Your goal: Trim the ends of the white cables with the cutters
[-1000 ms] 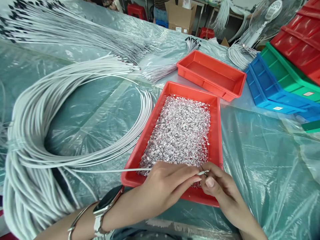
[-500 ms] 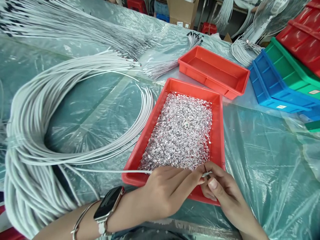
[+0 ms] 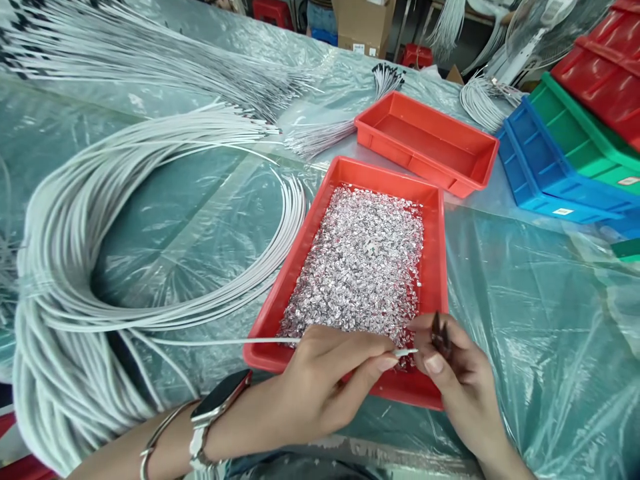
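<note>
My left hand (image 3: 340,377) pinches a white cable (image 3: 225,342) close to its end. The bare tip of the cable pokes out past the thumb and forefinger, over the near edge of a red tray (image 3: 437,267). In my right hand (image 3: 457,373) is a small pair of dark-jawed nippers (image 3: 441,333), its tips pointing up and its handles hidden in the palm. The jaws are just right of the cable tip, apart from it. Silvery foil scraps (image 3: 360,260) cover much of the tray's floor.
A big coil of white cables (image 3: 55,267) lies at left. Cable bundles with black ends (image 3: 150,53) stretch across the back. A second red tray (image 3: 425,140) sits behind the first. Stacked blue, green and red bins (image 3: 575,160) stand at right, near a fan (image 3: 540,33).
My right hand has turned and drawn away to the right, so the nippers now stand clear of the cable. My left hand has shifted slightly left, and the cable tip is in plain view.
</note>
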### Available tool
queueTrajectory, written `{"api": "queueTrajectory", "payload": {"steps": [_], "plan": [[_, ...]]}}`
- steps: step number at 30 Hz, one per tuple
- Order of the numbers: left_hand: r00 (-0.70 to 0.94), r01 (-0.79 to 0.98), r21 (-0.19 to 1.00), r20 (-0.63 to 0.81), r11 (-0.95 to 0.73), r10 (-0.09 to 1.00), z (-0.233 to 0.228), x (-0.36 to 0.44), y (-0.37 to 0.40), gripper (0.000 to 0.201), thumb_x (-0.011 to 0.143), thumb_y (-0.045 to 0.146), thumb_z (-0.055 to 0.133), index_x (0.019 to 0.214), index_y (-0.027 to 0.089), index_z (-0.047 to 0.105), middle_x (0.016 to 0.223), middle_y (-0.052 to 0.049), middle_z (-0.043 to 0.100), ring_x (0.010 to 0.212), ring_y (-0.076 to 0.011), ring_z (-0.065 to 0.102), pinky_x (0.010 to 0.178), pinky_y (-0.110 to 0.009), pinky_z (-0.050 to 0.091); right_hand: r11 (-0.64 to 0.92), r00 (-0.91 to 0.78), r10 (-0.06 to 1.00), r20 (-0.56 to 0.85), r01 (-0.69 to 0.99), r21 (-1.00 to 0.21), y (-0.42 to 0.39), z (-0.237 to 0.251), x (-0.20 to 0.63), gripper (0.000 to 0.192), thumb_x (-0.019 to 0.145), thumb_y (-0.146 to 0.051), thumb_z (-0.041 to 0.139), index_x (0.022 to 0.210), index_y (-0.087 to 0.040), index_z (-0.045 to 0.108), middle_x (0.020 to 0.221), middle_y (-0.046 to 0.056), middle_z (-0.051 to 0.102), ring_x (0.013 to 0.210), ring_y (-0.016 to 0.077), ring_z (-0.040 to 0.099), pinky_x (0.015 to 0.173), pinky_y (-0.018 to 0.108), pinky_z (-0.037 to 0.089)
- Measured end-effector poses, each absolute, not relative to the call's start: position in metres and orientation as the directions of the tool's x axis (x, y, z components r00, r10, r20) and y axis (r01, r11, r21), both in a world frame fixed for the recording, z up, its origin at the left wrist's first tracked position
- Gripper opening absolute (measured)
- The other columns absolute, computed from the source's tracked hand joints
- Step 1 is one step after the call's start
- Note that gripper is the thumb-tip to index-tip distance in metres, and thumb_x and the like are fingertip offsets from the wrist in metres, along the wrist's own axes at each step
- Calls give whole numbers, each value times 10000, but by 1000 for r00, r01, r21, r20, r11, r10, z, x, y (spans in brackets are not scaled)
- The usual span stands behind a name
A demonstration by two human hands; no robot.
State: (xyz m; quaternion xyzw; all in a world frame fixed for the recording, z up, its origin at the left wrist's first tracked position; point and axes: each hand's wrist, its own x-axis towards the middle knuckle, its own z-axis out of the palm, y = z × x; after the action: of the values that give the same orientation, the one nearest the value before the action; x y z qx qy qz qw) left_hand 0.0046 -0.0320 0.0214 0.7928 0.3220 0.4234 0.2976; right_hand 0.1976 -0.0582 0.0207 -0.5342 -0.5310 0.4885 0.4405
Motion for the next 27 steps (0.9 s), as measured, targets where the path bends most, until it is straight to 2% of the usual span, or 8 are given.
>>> {"api": "queueTrajectory", "payload": {"steps": [2,6,8,18,23,27], "plan": [[452,250,767,447,-590,772,22,5,-31,163,1013,214,439,971,171,590,768,-14,740,599,-111,675,541,-227,454,-34,-49,998,-41,149,-988,-59,23,200,183,886,-407,665,1010,-273,652,620,-47,394,516,136,358,483,252,344],[457,267,764,436,-587,775,20,7,-32,157,1001,204,458,932,171,595,744,-13,737,575,-116,669,500,-236,414,-80,-200,975,-97,95,-992,-58,28,201,29,894,-300,667,921,-307,674,577,-68,338,478,120,259,443,246,262],[467,274,758,433,-592,770,19,7,-32,150,993,192,471,912,177,596,732,-8,733,568,-117,666,490,-239,402,-96,-213,971,-106,56,-994,-57,28,200,37,891,-278,671,888,-315,672,568,-74,324,477,116,232,441,244,248],[509,265,760,413,-593,756,21,7,-30,166,998,200,473,913,177,613,770,-17,748,596,-124,676,484,-248,396,-217,-232,948,-218,31,-976,-57,28,205,74,868,-330,702,820,-278,680,574,-49,390,495,126,287,439,268,242],[536,242,771,399,-589,744,20,7,-30,191,1007,196,454,906,166,614,741,-11,736,578,-118,660,490,-249,393,-255,-308,928,-212,-104,-961,-55,25,206,82,867,-287,709,809,-263,655,582,-66,387,484,97,219,416,243,189],[541,222,785,394,-578,743,19,7,-30,179,1001,194,465,921,165,623,726,-8,723,559,-109,636,497,-244,384,-299,-381,901,-209,-196,-934,-52,20,207,72,875,-252,706,831,-282,657,568,-83,362,484,82,220,419,223,177]]}}
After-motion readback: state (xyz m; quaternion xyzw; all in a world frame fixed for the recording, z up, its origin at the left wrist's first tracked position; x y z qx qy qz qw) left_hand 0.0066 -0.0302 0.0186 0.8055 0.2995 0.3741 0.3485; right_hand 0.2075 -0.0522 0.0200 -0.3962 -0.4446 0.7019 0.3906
